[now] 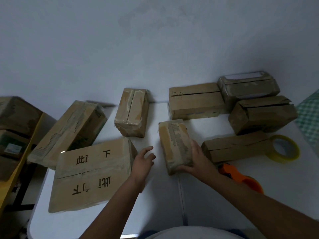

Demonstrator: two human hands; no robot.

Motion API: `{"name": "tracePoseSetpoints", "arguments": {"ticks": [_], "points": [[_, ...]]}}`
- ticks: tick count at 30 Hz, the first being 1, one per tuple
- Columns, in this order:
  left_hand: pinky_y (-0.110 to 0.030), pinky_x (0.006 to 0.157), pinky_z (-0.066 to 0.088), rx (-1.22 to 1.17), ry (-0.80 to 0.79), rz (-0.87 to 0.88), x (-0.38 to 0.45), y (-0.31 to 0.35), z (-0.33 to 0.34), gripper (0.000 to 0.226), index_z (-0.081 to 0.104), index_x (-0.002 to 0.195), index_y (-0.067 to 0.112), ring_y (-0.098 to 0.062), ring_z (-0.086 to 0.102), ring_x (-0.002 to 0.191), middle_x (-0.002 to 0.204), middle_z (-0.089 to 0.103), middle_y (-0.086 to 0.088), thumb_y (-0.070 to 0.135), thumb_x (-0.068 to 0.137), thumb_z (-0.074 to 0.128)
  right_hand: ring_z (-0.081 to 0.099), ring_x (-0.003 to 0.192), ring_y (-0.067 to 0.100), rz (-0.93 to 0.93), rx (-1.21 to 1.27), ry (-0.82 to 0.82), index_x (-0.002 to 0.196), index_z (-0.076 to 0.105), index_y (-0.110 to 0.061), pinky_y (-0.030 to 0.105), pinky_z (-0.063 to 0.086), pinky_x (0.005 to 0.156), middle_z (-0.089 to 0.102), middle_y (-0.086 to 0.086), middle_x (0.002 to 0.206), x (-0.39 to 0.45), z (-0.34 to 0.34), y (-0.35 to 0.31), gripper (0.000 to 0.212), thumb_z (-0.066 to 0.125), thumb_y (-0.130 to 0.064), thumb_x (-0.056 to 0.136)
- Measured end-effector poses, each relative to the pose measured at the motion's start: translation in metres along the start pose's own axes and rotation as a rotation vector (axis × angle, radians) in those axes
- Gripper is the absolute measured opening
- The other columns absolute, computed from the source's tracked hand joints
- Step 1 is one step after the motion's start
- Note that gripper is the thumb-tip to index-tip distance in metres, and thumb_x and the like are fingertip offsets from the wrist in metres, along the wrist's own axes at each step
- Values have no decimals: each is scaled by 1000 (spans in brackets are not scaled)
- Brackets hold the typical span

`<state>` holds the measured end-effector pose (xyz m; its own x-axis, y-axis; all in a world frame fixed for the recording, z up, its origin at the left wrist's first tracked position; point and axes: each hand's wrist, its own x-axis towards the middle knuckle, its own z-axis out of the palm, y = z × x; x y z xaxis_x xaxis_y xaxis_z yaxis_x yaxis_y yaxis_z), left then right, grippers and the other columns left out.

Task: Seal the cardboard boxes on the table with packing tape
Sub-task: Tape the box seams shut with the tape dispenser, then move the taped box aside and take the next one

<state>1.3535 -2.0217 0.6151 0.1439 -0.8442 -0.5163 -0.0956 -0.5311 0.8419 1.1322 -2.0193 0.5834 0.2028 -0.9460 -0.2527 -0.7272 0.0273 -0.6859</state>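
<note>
Nearest, white table point(155, 213) runs under both forearms. Right hand point(196, 159) grips the near right corner of a small upright-lying brown cardboard box with worn tape along its top point(174, 144), fingers over the right side, thumb curled under the near end. Left hand point(143, 161) hovers just left of that box, not touching it, fingers loosely spread and pointing away.

Just right of the right wrist: orange plastic tape dispenser point(241, 180), partly hidden by the forearm. Beyond it, a long brown box with an untaped slit point(236, 147), touching a yellow-rimmed roll of clear packing tape point(283, 149) at its right end.

Left of the left hand: large flat brown box with black printed characters point(89, 173); behind it a tilted long box point(69, 130).

Farther out, past both hands: taped brown box point(132, 112), then three more boxes point(195, 102) clustered at far right, seams open or gaping.
</note>
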Motion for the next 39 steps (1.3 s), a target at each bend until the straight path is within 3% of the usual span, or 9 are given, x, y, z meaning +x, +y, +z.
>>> {"name": "tracePoseSetpoints", "arguments": {"ticks": [2, 6, 10, 14, 18, 25, 30, 37, 39], "points": [[-32, 97, 49, -27, 36, 27, 5, 10, -3, 22, 63, 112, 28, -15, 62, 108, 120, 62, -4, 14, 100, 51, 39, 135, 14, 31, 119, -12, 153, 7, -23, 44, 44, 106, 34, 0, 151, 4, 1, -1, 114, 79, -54, 70], [-40, 103, 46, -5, 123, 76, 19, 26, -11, 25, 64, 121, 25, -19, 58, 114, 125, 62, -1, 18, 99, 55, 46, 128, 15, -2, 146, -66, 150, 14, -26, 37, 48, 100, 40, -3, 145, 33, 5, -20, 105, 79, -50, 71], [-14, 78, 48, -43, 174, 177, 34, 42, -19, 24, 65, 117, 15, -5, 63, 100, 111, 69, 1, 8, 100, 50, 43, 130, 18, 3, 180, -31, 151, 15, -23, 37, 43, 104, 37, 1, 147, 79, 13, -44, 105, 80, -42, 72], [-3, 67, 46, -28, 200, 208, 51, 50, -27, 25, 62, 120, 11, 10, 63, 87, 104, 67, 3, 3, 100, 49, 42, 132, 19, -7, 231, -50, 149, 20, -20, 41, 41, 108, 37, 4, 148, 121, 23, -68, 93, 76, -42, 78], [-11, 83, 50, 1, 220, 218, 59, 57, -29, 30, 58, 128, 12, 1, 63, 100, 115, 66, -1, 4, 101, 49, 45, 130, 15, -49, 276, -119, 148, 23, -28, 30, 42, 103, 42, -2, 146, 138, 26, -77, 81, 70, -44, 84], [-37, 101, 50, 92, 111, 321, 55, 61, 4, 31, 58, 128, 16, -17, 60, 118, 129, 63, -2, 5, 100, 50, 37, 137, 20, 68, 215, -36, 153, 20, -19, 36, 38, 108, 25, 2, 158, 112, 2, -35, 80, 58, -51, 90], [-18, 92, 47, 432, -57, 495, 43, 49, 69, 34, 56, 129, 20, -8, 55, 116, 134, 55, 1, 5, 99, 51, 49, 124, 16, 150, 216, 142, 146, 36, -20, 25, 42, 95, 41, 1, 149, 49, -35, 23, 62, 59, -43, 93], [-17, 108, 29, 701, -379, 627, 34, 25, 156, 35, 54, 135, 15, -18, 45, 134, 146, 48, -3, 11, 100, 53, 46, 130, 19, 310, 202, 307, 144, 39, -21, 37, 40, 106, 48, 2, 142, -27, -102, 104, 55, 56, -41, 95], [-27, 117, 23, 831, -410, 679, 38, 18, 180, 43, 48, 142, 15, -22, 34, 143, 155, 38, -5, 22, 100, 55, 48, 127, 21, 387, 222, 346, 144, 39, -20, 40, 43, 104, 49, 3, 141, -44, -116, 124, 57, 55, -43, 95]]}}
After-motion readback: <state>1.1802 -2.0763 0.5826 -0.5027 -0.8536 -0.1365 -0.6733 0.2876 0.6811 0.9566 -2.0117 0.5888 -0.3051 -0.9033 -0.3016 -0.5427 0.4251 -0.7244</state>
